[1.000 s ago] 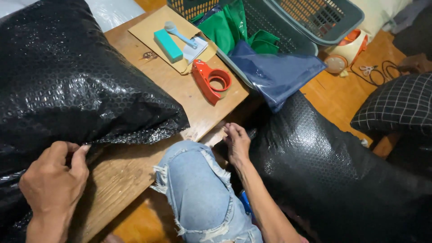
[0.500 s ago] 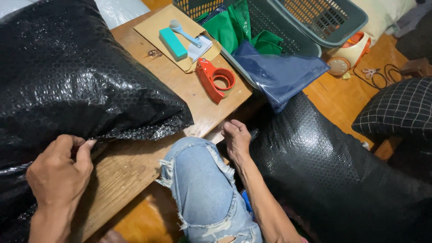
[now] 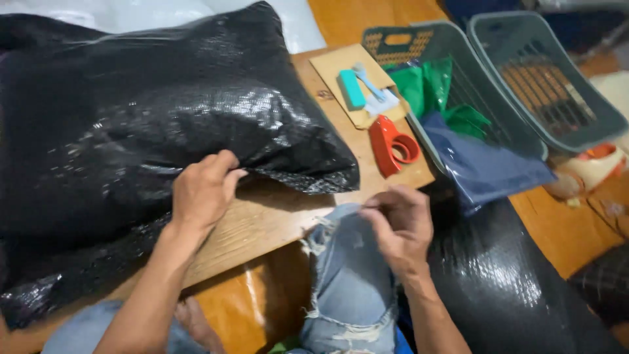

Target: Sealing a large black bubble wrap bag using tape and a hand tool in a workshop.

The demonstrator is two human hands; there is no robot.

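Wood table (image 3: 275,223): black bubble-wrapped bundle (image 3: 131,144) lies lengthwise L-R, left hand (image 3: 203,190) gripping its edge.

Counting what's sitting around here: two hands are showing, the left hand (image 3: 203,190) and the right hand (image 3: 401,226). Two black bubble-wrapped bundles are lying around, one big bundle (image 3: 144,131) on the wooden table (image 3: 262,223) and a second bundle (image 3: 511,282) lower right. Two grey laundry baskets (image 3: 524,131) are sitting side by side. One red tape dispenser (image 3: 392,145), one teal block (image 3: 352,89) and one cardboard piece (image 3: 341,65) are resting there too.
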